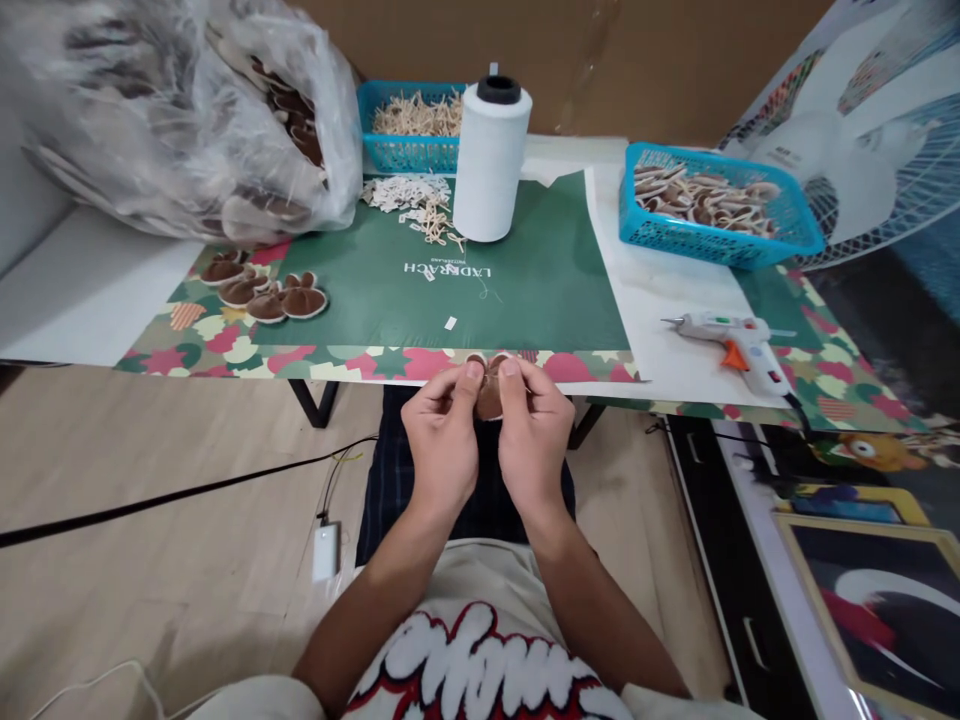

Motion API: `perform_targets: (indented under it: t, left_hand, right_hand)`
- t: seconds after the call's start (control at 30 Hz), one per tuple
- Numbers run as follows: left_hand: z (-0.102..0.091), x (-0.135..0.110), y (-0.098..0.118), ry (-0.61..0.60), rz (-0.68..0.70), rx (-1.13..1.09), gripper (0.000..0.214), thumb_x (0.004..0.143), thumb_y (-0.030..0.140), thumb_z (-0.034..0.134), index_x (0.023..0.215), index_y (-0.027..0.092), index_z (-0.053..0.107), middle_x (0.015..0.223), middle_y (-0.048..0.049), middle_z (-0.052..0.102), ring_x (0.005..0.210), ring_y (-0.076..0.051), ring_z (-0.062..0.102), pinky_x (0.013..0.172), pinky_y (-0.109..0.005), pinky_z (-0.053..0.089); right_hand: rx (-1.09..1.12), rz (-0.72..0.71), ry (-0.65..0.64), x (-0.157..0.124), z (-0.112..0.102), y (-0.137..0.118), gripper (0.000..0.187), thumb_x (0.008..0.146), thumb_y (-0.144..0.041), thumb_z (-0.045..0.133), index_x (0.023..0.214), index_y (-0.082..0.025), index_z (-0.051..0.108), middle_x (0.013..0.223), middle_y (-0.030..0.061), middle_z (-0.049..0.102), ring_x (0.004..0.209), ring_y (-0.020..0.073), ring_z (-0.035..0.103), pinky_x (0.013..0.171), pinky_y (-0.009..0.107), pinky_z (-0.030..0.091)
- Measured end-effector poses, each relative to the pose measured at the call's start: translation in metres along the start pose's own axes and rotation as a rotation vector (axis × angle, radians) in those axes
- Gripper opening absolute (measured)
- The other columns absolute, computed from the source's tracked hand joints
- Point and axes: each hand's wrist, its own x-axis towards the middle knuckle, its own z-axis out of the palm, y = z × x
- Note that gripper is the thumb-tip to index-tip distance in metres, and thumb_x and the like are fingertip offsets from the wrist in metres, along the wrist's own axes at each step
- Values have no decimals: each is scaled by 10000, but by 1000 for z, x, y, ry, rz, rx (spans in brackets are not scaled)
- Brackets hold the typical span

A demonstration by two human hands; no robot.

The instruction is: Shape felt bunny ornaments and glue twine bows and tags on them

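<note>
Left hand [444, 428] and right hand [532, 428] are pinched together on one brown piece [490, 403], held at the near edge of the table [675, 372]; beyond it, a spool [491, 165] is stood upright.

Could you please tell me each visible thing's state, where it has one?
Left hand: pinching the brown pale-edged piece.
Right hand: pinching it too.
White thread cone: upright.
Clear plastic bag: open, holding brown items.
Back blue plastic basket: filled with pale strips.
Right blue plastic basket: filled with brown-and-cream pieces.
White glue gun: lying on its side, power unclear.
White fan: running or off, unclear.
</note>
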Motion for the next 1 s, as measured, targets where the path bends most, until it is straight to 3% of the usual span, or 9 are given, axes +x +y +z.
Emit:
perform_targets:
  t: [0.13, 0.3, 0.47, 0.63, 0.73, 0.8, 0.9, 1.0]
  left_hand:
    - [1, 3, 0, -35, -51, -25, 200, 896, 429, 791, 796, 255, 792, 840, 1, 749, 860, -155, 687, 923, -314, 572]
    - [-11, 1, 6, -65, 21, 157, 271, 941, 436, 739, 751, 245, 771, 825, -11, 723, 908, -196, 695, 919, -345, 583]
    - [-15, 0, 12, -30, 107, 267, 146, 947, 375, 752, 895, 276, 846, 963, -11, 790, 919, -190, 713, 899, -328, 585]
    - [-16, 0, 17, -126, 55, 207, 189, 961, 388, 737, 953, 250, 866, 957, -34, 806, 852, -172, 713, 800, -284, 594]
    - [-17, -1, 22, -237, 22, 111, 186, 983, 367, 710, 1012, 272, 866, 1003, -41, 812, 889, -166, 721, 865, -286, 601]
    - [-19, -1, 26, -292, 13, 47, 151, 927, 315, 773, 1050, 305, 861, 1044, -32, 815, 920, -166, 733, 908, -292, 607]
    - [-20, -1, 33, -326, -53, 29, 242, 811, 232, 859, 1036, 323, 863, 1012, -16, 821, 892, -156, 741, 884, -275, 617]
    - [-22, 2, 38, -318, -113, 68, 225, 755, 207, 879, 965, 289, 875, 884, -8, 812, 804, -131, 711, 820, -235, 600]
  right_hand:
    - [-15, 7, -38, 6, -1, 4, 310, 1010, -492, 557, 907, -245, 715, 925, 49, 765, 876, 217, 709, 814, 354, 582]
    - [-107, -142, -78, 5, -7, 2, 315, 1050, -440, 499, 890, -258, 701, 948, 55, 758, 933, 227, 701, 877, 381, 575]
    - [-87, -207, -79, -4, -9, 3, 218, 1038, -394, 550, 1136, -268, 699, 1091, 75, 770, 995, 214, 749, 853, 350, 621]
    - [-166, -504, -17, -4, -16, 6, 203, 967, -207, 672, 1158, -271, 698, 1007, 31, 769, 849, 156, 748, 729, 271, 634]
    - [-258, -629, 24, -2, -21, 2, 257, 959, -153, 679, 1178, -283, 716, 1006, 25, 781, 819, 147, 742, 714, 266, 638]
    - [-292, -688, 36, 1, -26, -1, 269, 957, -135, 685, 1175, -288, 726, 1009, 28, 789, 816, 152, 750, 691, 266, 639]
    - [-382, -808, -26, 6, -34, -5, 230, 957, -102, 687, 1099, -276, 740, 973, 25, 797, 853, 167, 766, 754, 284, 641]
    - [-470, -886, -170, 15, -43, -10, 182, 996, -100, 640, 1074, -247, 714, 950, 25, 787, 881, 164, 759, 832, 290, 617]
